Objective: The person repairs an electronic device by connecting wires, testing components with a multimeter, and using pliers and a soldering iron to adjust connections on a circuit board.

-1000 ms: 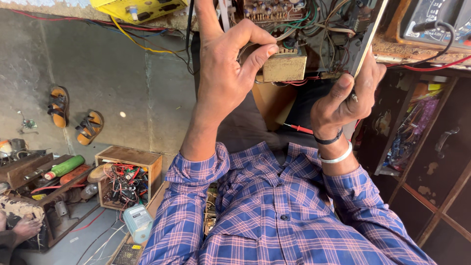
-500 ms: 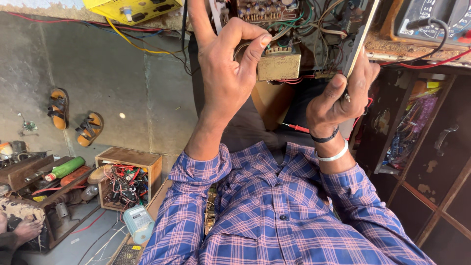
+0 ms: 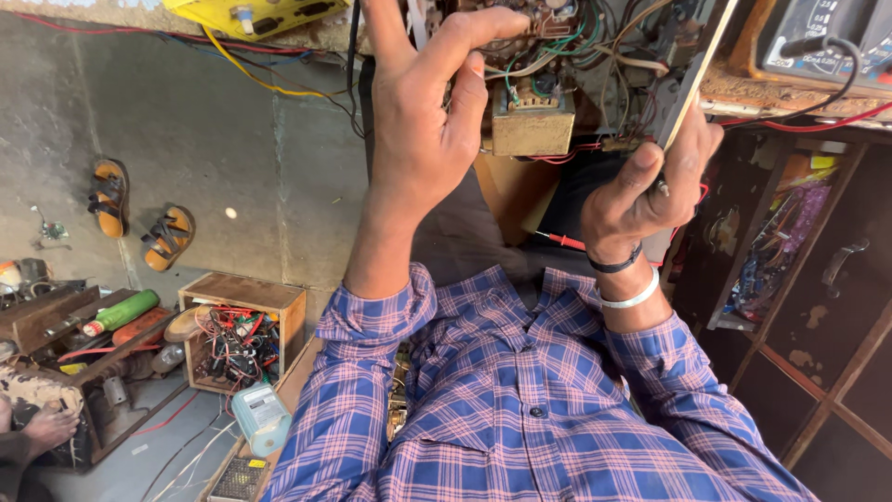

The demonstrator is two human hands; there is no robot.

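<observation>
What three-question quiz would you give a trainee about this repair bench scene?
1. True or false: the right hand grips the edge of a thin panel beside the wired circuit board.
2. What fills the wooden box on the floor? A) tangled wires B) fruit C) books
3. Left hand or right hand: which wrist wears a black band and a white bangle?

Key: 1 true; 2 A; 3 right.
</observation>
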